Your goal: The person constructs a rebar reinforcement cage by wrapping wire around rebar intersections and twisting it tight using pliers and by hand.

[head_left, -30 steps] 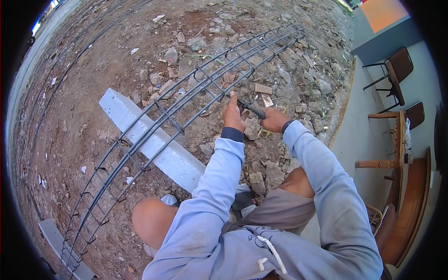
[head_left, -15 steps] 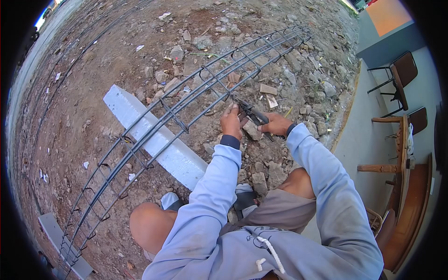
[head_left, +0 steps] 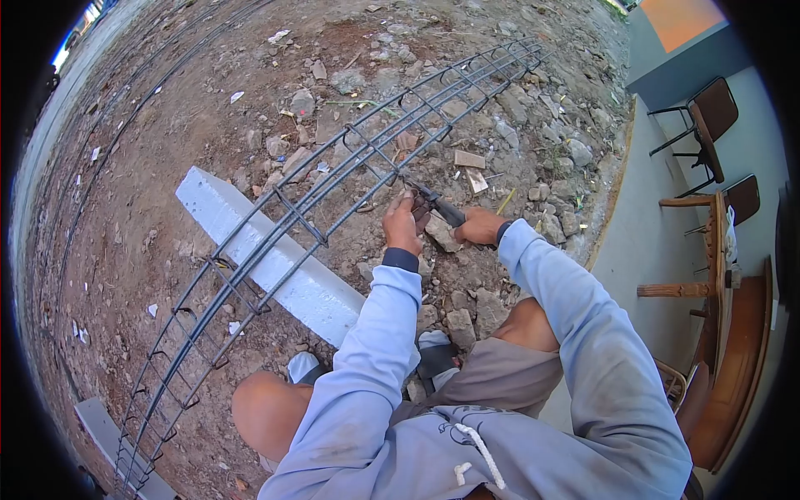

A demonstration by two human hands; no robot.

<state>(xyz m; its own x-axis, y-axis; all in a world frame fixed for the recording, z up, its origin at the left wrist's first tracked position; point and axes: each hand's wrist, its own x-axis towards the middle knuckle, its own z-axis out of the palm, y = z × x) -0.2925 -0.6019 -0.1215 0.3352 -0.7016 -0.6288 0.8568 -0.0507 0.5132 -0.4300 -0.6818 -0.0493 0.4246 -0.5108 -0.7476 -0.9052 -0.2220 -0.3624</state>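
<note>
My right hand [head_left: 481, 227] is closed round the dark handles of a pair of pincers [head_left: 448, 212]. The jaws of the pincers meet the near bar of a long rebar cage [head_left: 304, 218], by one of its square stirrups. My left hand [head_left: 403, 223] is right beside the jaws, just below the bar, its fingers curled together on thin dark strands that look like tie wire [head_left: 422, 210]. Part of the strands is hidden by the fingers. The cage runs from lower left to upper right and lies across a pale concrete-like beam [head_left: 275, 254].
Broken stones [head_left: 462, 327] and rubble cover the dirt around my feet. A second pale block [head_left: 112, 437] supports the cage at lower left. Long loose bars [head_left: 108, 137] lie at far left. Chairs [head_left: 708, 125] and a wooden table [head_left: 715, 242] stand on the paved floor at right.
The pincers have turned, and their handles have come together in my right hand, which has shifted slightly left. My left hand stays close to the jaws. The whole view has shifted a little.
</note>
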